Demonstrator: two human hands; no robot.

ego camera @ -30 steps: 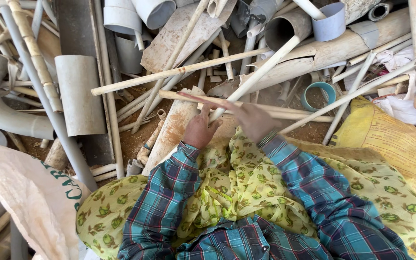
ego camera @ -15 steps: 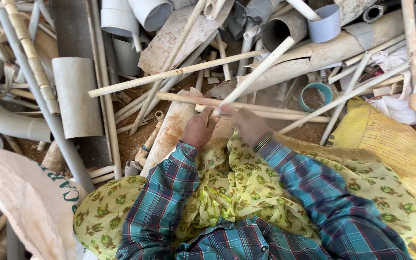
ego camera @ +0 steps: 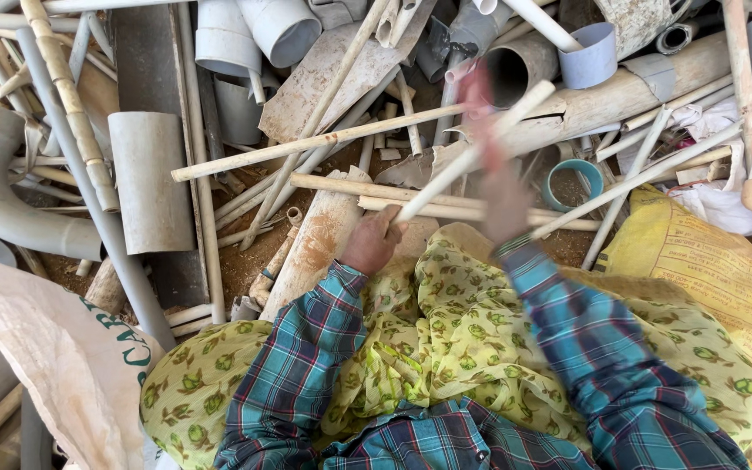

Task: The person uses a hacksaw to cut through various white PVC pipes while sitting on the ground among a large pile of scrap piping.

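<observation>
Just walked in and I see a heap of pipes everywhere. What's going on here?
A person in a plaid shirt sits over a pile of scrap plastic pipes and thin conduit tubes. The left hand grips the lower end of a thin white tube that slants up across the heap. The right hand is raised and blurred in motion near that tube. A yellow woven sack lies on the right and a white sack on the left.
</observation>
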